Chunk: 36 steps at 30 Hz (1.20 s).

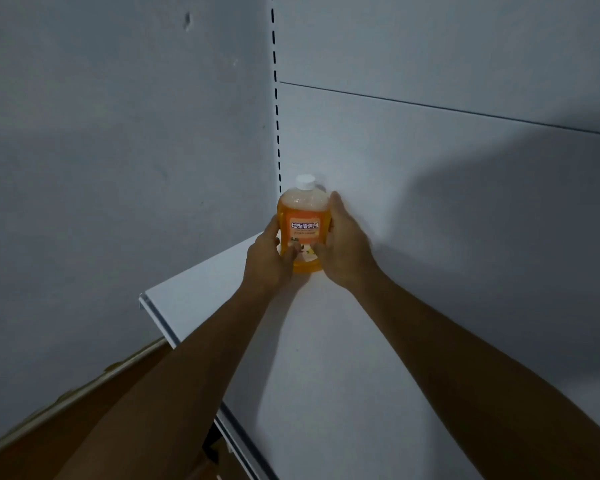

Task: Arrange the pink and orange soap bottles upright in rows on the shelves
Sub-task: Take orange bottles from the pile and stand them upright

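Observation:
An orange soap bottle [303,221] with a white cap and an orange label stands upright in the far left corner of the white shelf [326,358], close to the back panel. My left hand [269,258] grips its lower left side, thumb and fingers curled round it. My right hand [343,244] holds the right side, with fingers wrapped round the bottle's edge and thumb across the front near the base. Both hands cover the bottle's lower part. No pink bottle is in view.
A white back panel [430,150] with a slotted upright [275,81] rises behind the shelf. A grey wall [101,168] stands to the left. Below the shelf's front edge [163,327] lies a brown floor with a skirting strip [49,410].

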Available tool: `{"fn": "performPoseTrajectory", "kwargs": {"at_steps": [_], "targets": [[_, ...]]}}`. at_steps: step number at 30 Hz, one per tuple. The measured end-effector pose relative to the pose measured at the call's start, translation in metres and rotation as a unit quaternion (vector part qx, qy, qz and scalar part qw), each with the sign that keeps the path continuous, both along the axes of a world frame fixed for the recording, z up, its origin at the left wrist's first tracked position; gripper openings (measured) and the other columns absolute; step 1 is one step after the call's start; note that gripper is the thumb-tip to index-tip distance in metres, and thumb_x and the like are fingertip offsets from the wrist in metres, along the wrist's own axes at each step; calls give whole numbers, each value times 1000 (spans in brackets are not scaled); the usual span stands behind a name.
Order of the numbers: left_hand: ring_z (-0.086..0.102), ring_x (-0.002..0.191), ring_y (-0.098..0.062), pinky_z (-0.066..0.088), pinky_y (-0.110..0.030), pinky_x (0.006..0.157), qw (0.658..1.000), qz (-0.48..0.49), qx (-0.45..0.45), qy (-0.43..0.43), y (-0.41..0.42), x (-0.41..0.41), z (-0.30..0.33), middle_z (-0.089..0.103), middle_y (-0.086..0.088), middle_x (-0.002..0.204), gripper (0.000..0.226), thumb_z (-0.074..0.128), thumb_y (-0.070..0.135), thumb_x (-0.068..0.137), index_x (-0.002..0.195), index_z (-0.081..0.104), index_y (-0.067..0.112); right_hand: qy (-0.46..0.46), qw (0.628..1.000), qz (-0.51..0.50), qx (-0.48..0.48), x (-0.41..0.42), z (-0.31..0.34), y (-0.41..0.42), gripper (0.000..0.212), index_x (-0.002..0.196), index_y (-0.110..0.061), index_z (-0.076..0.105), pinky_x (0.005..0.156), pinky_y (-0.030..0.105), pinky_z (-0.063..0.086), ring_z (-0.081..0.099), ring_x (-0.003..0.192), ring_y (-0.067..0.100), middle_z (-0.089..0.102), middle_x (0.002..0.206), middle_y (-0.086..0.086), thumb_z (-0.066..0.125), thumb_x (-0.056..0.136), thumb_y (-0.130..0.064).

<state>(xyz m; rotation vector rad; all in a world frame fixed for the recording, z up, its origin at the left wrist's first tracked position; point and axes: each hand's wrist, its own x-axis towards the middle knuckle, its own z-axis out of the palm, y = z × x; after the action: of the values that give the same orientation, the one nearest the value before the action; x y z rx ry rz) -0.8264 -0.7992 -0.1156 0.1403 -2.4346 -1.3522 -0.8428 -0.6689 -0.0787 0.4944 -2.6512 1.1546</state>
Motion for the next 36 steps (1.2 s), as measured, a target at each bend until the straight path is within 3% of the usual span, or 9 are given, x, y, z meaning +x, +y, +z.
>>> {"fn": "performPoseTrajectory", "kwargs": {"at_steps": [2, 4, 7, 11, 15, 20, 23, 31, 36], "targets": [[45, 133, -27, 41, -48, 107, 998, 36, -12, -54, 1, 5, 0, 41, -3, 151, 72, 59, 46, 89, 149, 28, 21, -27, 1000, 4, -7, 8, 1, 5, 71, 144, -22, 24, 100, 41, 49, 50, 125, 25, 46, 138, 4, 67, 88, -19], [45, 133, -29, 42, -52, 105, 994, 82, -16, -76, 4, 19, 1, 38, -5, 152, 79, 62, 49, 86, 150, 25, 20, -39, 999, 5, 4, 19, 2, 14, 67, 145, -20, 26, 96, 29, 44, 48, 127, 23, 45, 139, 4, 65, 90, -21], [56, 119, -24, 49, -44, 99, 993, 104, -31, -51, 12, 52, 3, 50, -5, 140, 65, 65, 41, 87, 142, 38, 18, -49, 998, -10, 28, 40, 2, 27, 70, 150, -13, 20, 101, 31, 40, 43, 132, 25, 39, 148, 8, 60, 94, -28], [60, 105, -16, 48, -30, 91, 996, 8, -74, -39, 36, 100, 8, 60, -1, 127, 43, 62, 33, 91, 130, 51, 18, -55, 997, -37, 37, 86, 5, 51, 71, 150, -13, 23, 112, 40, 35, 37, 138, 26, 35, 153, 7, 61, 93, -29], [58, 110, -14, 45, -24, 91, 984, -120, -125, -31, 80, 149, 7, 58, 2, 130, 42, 59, 37, 92, 130, 53, 19, -36, 993, -72, 84, 149, 9, 93, 62, 147, -12, 32, 110, 35, 33, 39, 136, 24, 39, 150, 7, 57, 95, -34], [53, 107, -5, 37, -17, 90, 954, -240, -179, -8, 146, 207, 5, 60, 6, 127, 44, 59, 42, 91, 131, 54, 22, -36, 978, -130, 156, 234, 15, 166, 66, 149, -13, 27, 113, 39, 31, 33, 140, 25, 32, 154, 6, 54, 95, -41], [48, 103, -1, 36, -18, 90, 943, -279, -180, 12, 178, 230, 11, 59, 5, 130, 47, 59, 42, 91, 133, 53, 23, -32, 972, -165, 162, 274, 29, 202, 66, 149, -14, 28, 112, 43, 33, 34, 139, 25, 32, 154, 6, 54, 95, -42], [56, 107, -9, 39, -22, 89, 906, -378, -166, 90, 312, 327, 41, 62, 0, 125, 43, 61, 36, 91, 129, 57, 17, 9, 950, -274, 147, 411, 58, 324, 63, 146, -14, 32, 108, 38, 36, 38, 137, 23, 38, 150, 7, 56, 94, -40], [57, 102, -9, 43, -25, 86, 902, -386, -125, 147, 382, 380, 65, 65, -3, 120, 40, 63, 32, 90, 125, 59, 13, 73, 943, -306, 108, 486, 74, 389, 52, 137, -12, 45, 98, 38, 46, 52, 120, 22, 54, 134, 7, 61, 92, -33]]}}
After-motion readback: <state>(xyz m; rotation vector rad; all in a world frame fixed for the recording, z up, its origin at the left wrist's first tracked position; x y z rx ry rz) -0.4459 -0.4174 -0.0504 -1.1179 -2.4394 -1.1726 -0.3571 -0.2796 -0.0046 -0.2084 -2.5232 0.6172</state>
